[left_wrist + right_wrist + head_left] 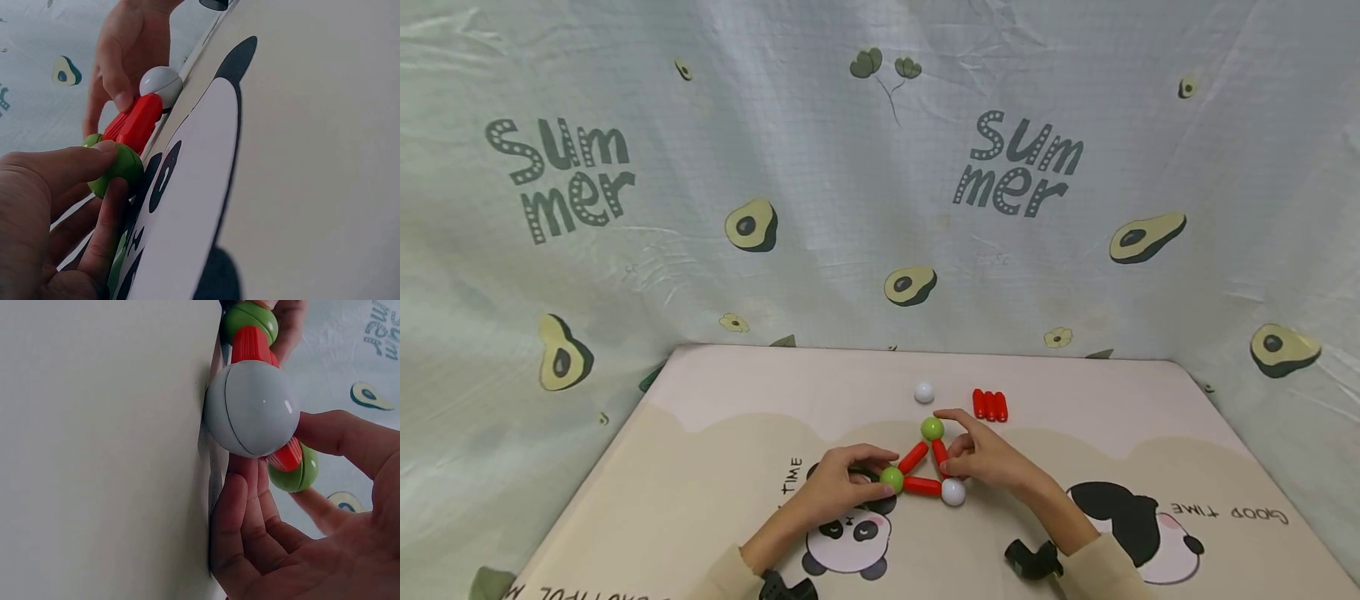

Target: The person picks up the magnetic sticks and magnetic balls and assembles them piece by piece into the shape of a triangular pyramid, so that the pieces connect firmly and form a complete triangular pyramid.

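A triangle of three red rods and three balls lies on the mat between my hands. My left hand [837, 483] pinches the near-left green ball [892, 479] between thumb and fingers. At the triangle's right side, my right hand [992, 457] holds the right red rod [940, 457] close to the white ball [953, 492]. Its outstretched index finger touches the far green ball [932, 428]. The right wrist view has the white ball [256, 409] in front, hiding part of that grip. The other rods are the front red rod [922, 486] and the left red rod [913, 457].
Beyond the triangle sit a loose white ball [924, 392] and three red rods [990, 406] side by side. The printed mat [715, 467] ends at a hanging avocado-patterned cloth [850, 167]. Black wrist devices [1033, 559] are near both sleeves.
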### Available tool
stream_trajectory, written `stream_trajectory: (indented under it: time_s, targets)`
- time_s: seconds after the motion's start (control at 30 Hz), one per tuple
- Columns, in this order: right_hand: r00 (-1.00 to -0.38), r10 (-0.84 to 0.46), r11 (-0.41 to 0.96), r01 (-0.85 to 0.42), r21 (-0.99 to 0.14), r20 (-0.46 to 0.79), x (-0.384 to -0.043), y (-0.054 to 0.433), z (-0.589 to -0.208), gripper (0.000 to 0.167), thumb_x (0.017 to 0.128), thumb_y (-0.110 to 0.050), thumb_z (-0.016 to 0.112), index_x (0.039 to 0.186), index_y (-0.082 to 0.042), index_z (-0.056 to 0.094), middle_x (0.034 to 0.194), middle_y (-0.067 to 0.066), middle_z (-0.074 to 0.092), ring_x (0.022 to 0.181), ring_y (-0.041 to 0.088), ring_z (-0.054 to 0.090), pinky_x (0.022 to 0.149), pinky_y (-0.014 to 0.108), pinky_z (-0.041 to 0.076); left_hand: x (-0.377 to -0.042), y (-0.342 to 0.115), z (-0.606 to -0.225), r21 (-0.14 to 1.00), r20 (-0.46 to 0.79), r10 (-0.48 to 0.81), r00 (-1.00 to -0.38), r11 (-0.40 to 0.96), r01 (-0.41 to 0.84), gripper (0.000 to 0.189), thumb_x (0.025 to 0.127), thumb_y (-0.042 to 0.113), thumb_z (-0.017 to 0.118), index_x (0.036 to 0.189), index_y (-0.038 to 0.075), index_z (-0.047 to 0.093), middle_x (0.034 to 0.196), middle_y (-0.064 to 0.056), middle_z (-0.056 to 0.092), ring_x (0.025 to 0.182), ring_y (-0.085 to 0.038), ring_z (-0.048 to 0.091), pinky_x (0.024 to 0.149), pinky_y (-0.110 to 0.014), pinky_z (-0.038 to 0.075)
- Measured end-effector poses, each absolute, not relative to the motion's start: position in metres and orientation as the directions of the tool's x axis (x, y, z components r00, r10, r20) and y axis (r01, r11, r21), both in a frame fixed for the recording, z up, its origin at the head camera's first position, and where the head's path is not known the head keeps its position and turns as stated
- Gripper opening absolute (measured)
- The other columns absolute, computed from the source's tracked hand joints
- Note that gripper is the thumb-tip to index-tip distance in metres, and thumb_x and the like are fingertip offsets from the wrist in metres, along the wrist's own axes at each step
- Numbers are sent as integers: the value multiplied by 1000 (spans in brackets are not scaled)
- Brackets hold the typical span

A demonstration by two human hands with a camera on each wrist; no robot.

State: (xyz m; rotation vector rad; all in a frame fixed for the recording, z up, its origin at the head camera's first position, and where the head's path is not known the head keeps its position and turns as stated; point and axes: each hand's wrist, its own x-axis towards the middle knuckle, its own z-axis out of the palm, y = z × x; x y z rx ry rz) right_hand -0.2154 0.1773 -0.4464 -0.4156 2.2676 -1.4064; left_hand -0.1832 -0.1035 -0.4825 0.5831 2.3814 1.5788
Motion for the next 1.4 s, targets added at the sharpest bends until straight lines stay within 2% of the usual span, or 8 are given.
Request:
stream_trajectory:
  time_s: [0.13, 0.37, 0.57, 0.97, 1.07, 1.17, 1.27, 1.4]
  targets:
    - [-860, -470, 446, -34, -894, -201, -214, 177, -446, 69, 91, -10, 71, 153, -15, 40, 92, 8, 61, 84, 20, 57, 73, 30, 49, -183, -103, -482, 924, 31, 447, -894, 327, 196, 33, 91, 25, 80, 123, 18, 74, 114, -2, 75, 102, -12, 69, 81, -17, 56]
    - [-880, -450, 415, -54, -908, -153, -213, 165, -450, 63, 91, -7, 70, 144, -10, 36, 89, 10, 70, 76, 18, 62, 73, 27, 51, -182, -104, -482, 926, 24, 443, -896, 329, 187, 28, 90, 27, 81, 116, 20, 75, 109, -2, 75, 99, -11, 69, 80, -18, 56]
    - [-918, -376, 445, -58, -894, -128, -213, 152, -455, 58, 91, -11, 75, 138, -14, 40, 73, 2, 59, 67, 15, 54, 64, 23, 46, -183, -106, -484, 926, 21, 446, -895, 329, 186, 28, 88, 24, 82, 114, 19, 75, 107, -3, 75, 95, -9, 69, 79, -19, 56]
    - [-926, -365, 485, -103, -869, -94, -211, 148, -455, 49, 91, -12, 75, 131, -16, 46, 68, 1, 55, 63, 14, 52, 61, 24, 46, -185, -104, -484, 925, 32, 457, -889, 323, 199, 28, 87, 20, 83, 113, 17, 74, 107, -5, 74, 94, -10, 69, 79, -18, 56]
    - [-927, -363, 505, -111, -856, -94, -211, 148, -454, 51, 91, -13, 75, 134, -15, 49, 74, 1, 59, 67, 15, 55, 64, 24, 49, -184, -104, -484, 926, 28, 454, -891, 325, 194, 27, 87, 21, 84, 112, 17, 74, 105, -5, 74, 92, -10, 69, 78, -18, 56]
    - [-918, -385, 531, -134, -837, -98, -213, 151, -452, 58, 90, -12, 75, 143, -12, 51, 89, 4, 65, 79, 16, 59, 71, 27, 54, -184, -104, -483, 924, 31, 450, -892, 327, 197, 27, 86, 22, 85, 110, 17, 75, 103, -5, 74, 89, -11, 69, 77, -18, 56]
    - [-893, -435, 545, -163, -823, -111, -214, 156, -449, 69, 88, -9, 74, 152, -9, 47, 104, 8, 67, 91, 18, 60, 80, 31, 57, -184, -104, -483, 925, 35, 448, -893, 325, 199, 27, 86, 23, 85, 109, 16, 75, 101, -5, 74, 86, -11, 69, 76, -18, 55]
    - [-864, -481, 541, -159, -826, -149, -215, 162, -448, 76, 89, -8, 74, 156, -6, 41, 109, 10, 66, 95, 19, 60, 85, 37, 58, -184, -104, -483, 927, 32, 450, -892, 321, 195, 26, 86, 23, 85, 109, 16, 75, 101, -5, 74, 86, -11, 69, 75, -18, 55]
